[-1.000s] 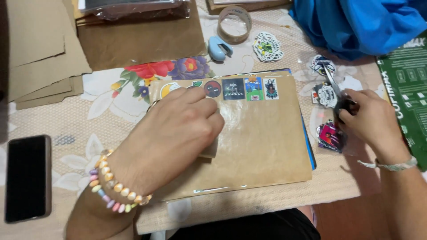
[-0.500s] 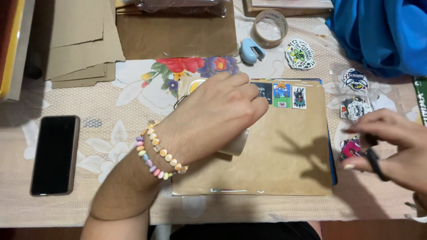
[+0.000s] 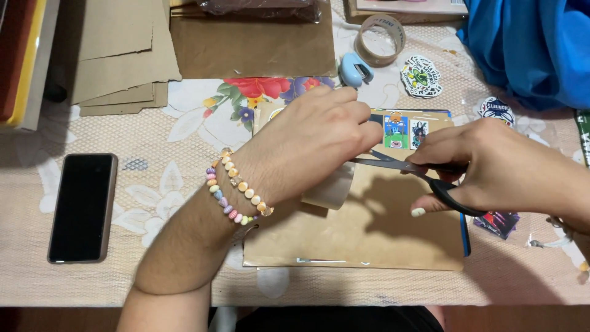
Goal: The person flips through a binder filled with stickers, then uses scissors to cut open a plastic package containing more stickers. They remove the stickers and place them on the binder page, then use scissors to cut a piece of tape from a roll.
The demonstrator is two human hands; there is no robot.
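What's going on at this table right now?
A person is working over a book covered in brown paper. The left hand holds a strip of clear tape over it, while the right hand brings black-handled scissors up to the strip. Stickers line the cover's top edge; a phone lies to the left.

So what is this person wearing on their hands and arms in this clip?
Both forearms are bare, with no sleeves. The left hand has two pastel bead bracelets at the wrist. The right hand shows a pale-painted thumbnail; its wrist is mostly out of frame.
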